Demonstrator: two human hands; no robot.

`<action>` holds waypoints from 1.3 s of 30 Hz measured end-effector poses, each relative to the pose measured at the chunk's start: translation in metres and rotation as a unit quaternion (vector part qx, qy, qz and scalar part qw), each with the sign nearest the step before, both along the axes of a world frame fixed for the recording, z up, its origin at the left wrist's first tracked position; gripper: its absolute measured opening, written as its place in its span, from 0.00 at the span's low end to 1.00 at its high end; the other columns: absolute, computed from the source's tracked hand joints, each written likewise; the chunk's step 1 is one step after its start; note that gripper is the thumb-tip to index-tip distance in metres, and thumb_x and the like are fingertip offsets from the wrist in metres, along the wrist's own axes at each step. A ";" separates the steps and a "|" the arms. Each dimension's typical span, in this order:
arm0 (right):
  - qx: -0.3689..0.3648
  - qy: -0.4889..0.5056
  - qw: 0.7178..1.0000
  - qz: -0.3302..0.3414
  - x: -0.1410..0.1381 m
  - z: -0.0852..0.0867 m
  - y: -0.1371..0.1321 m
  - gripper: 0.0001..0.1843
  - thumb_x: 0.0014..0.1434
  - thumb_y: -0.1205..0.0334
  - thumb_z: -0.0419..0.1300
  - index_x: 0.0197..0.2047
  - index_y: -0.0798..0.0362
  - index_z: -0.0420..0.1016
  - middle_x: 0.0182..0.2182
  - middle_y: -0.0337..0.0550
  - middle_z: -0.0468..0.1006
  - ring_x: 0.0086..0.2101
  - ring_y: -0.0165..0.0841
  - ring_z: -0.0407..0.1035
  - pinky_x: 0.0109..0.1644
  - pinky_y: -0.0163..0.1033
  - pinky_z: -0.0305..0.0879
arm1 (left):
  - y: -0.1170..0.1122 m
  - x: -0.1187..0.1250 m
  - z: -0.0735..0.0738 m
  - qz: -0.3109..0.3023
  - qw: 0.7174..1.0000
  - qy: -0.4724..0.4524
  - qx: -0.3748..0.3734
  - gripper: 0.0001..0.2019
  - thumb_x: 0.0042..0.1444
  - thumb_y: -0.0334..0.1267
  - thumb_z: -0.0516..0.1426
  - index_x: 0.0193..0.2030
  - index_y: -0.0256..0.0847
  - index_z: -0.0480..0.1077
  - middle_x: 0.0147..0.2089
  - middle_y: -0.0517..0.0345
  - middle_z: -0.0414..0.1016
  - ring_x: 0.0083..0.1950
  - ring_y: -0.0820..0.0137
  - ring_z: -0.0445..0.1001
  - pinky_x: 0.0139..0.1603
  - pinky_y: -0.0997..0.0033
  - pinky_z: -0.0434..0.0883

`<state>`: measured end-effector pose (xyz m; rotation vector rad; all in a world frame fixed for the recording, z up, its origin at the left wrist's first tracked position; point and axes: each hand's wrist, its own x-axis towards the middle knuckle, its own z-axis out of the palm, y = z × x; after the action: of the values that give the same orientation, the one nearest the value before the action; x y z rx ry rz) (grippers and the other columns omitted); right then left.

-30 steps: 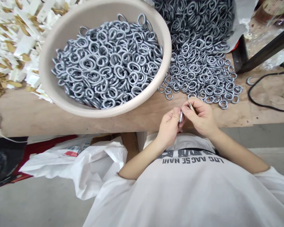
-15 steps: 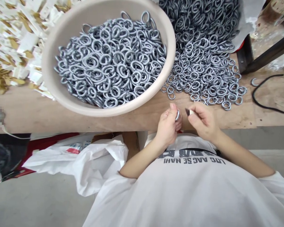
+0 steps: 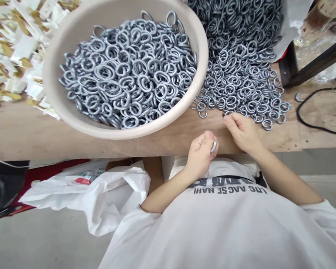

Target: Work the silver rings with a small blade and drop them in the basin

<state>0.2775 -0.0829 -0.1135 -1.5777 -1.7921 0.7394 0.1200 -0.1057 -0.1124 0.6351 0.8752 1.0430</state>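
Note:
My left hand (image 3: 201, 152) is curled at the near table edge, its fingers closed on a silver metal ring (image 3: 213, 145). My right hand (image 3: 242, 129) reaches forward to the near fringe of the loose pile of silver rings (image 3: 240, 74) on the wooden table (image 3: 25, 130). Its fingers are pinched together, with a small dark tip (image 3: 223, 115) showing at the fingertips; what it is I cannot make out. A large beige bowl (image 3: 72, 112) full of the same rings stands to the left of my hands.
A heap of white and tan tags (image 3: 14, 48) lies at the far left. A black bar (image 3: 310, 67) and a black cable (image 3: 313, 112) sit at the right, with one stray ring (image 3: 298, 98). White plastic bags (image 3: 100, 194) lie on the floor below the table.
My hands were together working on the ring; they have parted. The right hand has moved forward to the pile's edge, and the left hand stays at the table edge with the ring.

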 end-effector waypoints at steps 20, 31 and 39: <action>0.089 0.138 0.986 -0.010 -0.022 0.005 -0.026 0.06 0.65 0.56 0.64 0.39 0.48 0.75 0.32 0.37 0.76 0.34 0.32 0.69 0.41 0.40 0.65 | 0.010 -0.003 -0.003 -0.045 0.998 -0.004 -0.042 0.21 0.57 0.57 0.64 0.34 0.39 0.70 0.22 0.68 0.59 0.19 0.82 0.56 0.17 0.81 0.53; 0.048 0.154 0.987 0.028 0.005 0.007 -0.011 0.11 0.69 0.52 0.58 0.46 0.50 0.75 0.34 0.39 0.78 0.33 0.32 0.70 0.38 0.38 0.64 | 0.010 0.008 0.004 -0.058 0.996 -0.013 -0.061 0.22 0.57 0.54 0.65 0.29 0.39 0.63 0.22 0.67 0.61 0.19 0.83 0.52 0.17 0.82 0.49; 0.133 -0.079 0.981 0.113 0.005 0.012 -0.028 0.16 0.71 0.52 0.56 0.32 0.51 0.67 0.27 0.37 0.68 0.29 0.30 0.62 0.34 0.39 0.55 | 0.007 0.010 0.003 -0.028 0.996 -0.016 -0.080 0.22 0.55 0.54 0.66 0.29 0.40 0.62 0.20 0.71 0.55 0.17 0.82 0.50 0.17 0.80 0.49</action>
<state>0.2830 -0.1111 -0.1014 -1.3013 -2.1132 0.4583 0.1297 -0.0984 -0.1098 0.5046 0.8990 0.9196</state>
